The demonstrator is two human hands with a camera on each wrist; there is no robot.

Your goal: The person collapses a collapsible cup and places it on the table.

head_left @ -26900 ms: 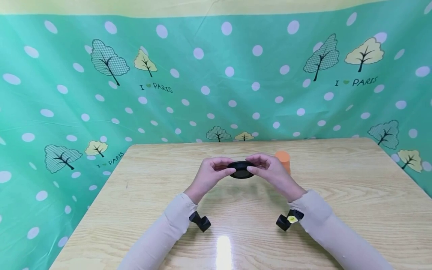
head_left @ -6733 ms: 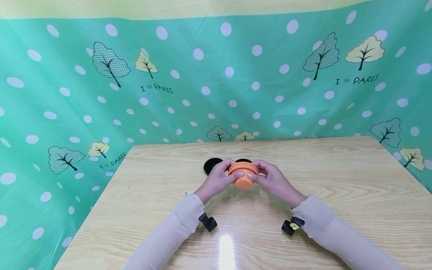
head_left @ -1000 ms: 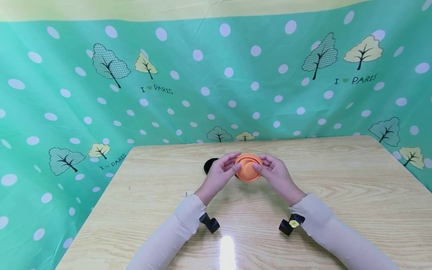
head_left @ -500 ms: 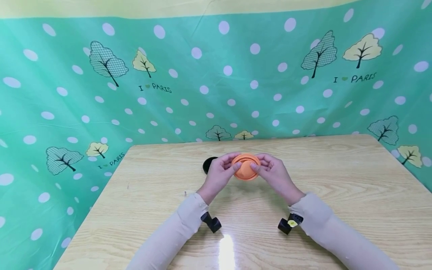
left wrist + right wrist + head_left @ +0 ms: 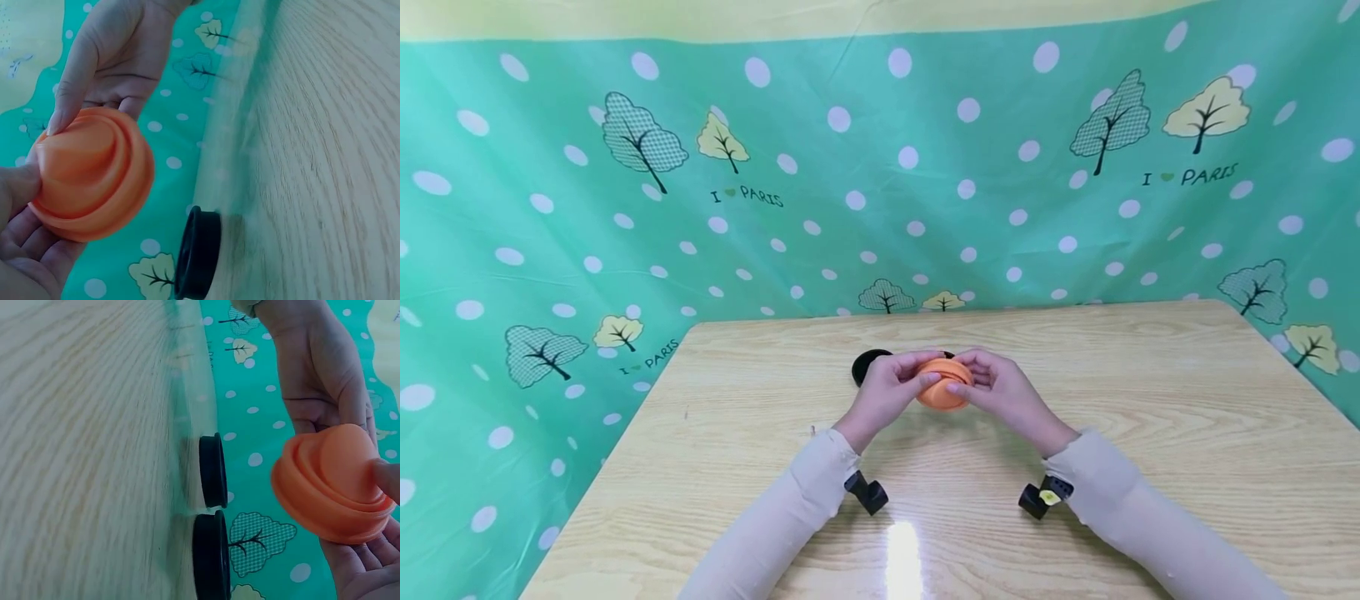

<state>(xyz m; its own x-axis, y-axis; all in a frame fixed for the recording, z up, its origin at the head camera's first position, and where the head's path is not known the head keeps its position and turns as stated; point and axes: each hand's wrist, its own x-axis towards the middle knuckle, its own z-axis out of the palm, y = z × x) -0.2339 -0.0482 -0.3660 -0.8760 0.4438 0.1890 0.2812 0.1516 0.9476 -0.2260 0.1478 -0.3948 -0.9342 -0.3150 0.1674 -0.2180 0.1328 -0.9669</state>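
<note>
Both hands hold an orange collapsible cup (image 5: 943,387) above the middle of the table. My left hand (image 5: 883,393) pinches its left side, with the thumb on the folded wall and the fingers behind. On the other side my right hand (image 5: 1011,398) grips it the same way, thumb pressing near the base. In the left wrist view the cup (image 5: 94,178) is partly folded, its base slanted inside ringed walls. The right wrist view shows the base of the cup (image 5: 340,469) bulging out lopsidedly. The cup's far side is hidden.
A round black lid-like piece (image 5: 867,367) lies behind my left hand. Another black round piece (image 5: 213,472) shows beside the first one (image 5: 211,557) in the right wrist view; the cup mostly hides it from the head. Behind the wooden table (image 5: 760,375) hangs a green dotted cloth (image 5: 880,242).
Earlier my hands held a black round piece, then the cup with its base extended. It has since been pressed flatter. In the last half second it has tilted and sunk slightly.
</note>
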